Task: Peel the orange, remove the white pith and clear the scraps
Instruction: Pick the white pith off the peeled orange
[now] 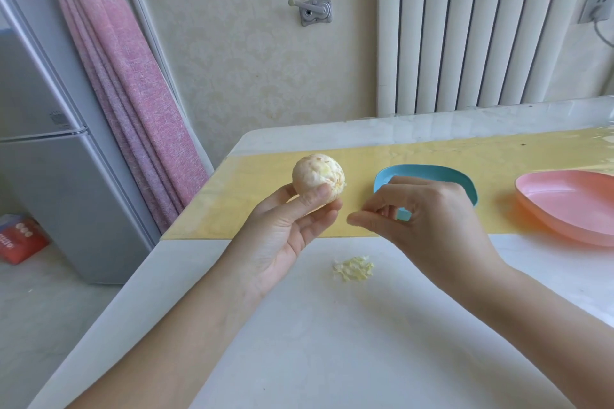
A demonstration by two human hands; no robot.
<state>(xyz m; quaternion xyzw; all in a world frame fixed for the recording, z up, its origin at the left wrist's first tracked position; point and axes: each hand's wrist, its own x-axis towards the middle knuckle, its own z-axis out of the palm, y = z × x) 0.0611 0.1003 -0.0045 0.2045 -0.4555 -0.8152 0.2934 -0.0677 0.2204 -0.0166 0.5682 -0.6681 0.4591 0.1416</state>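
While my left grip [289, 229] is holding the orange [319, 184], I'm stripping pith [304, 173].
Right grip [428, 216] is curling narrow, load unclear; next, pinching more.

Orange [319, 178] peeled: pale pinkish-white, flecked yellow and orange. Scraps [353, 268] pale yellow. Table [332, 342] white, with a yellow mat [398, 156] across it. One dish [432, 171] sky blue, other dish [571, 206] salmon pink. Curtain [133, 93] mottled pink. Wallpaper [249, 60] cream, faint damask. Radiator [465, 26] white. Fridge [50, 176] grey. Box [20, 239] red-orange.
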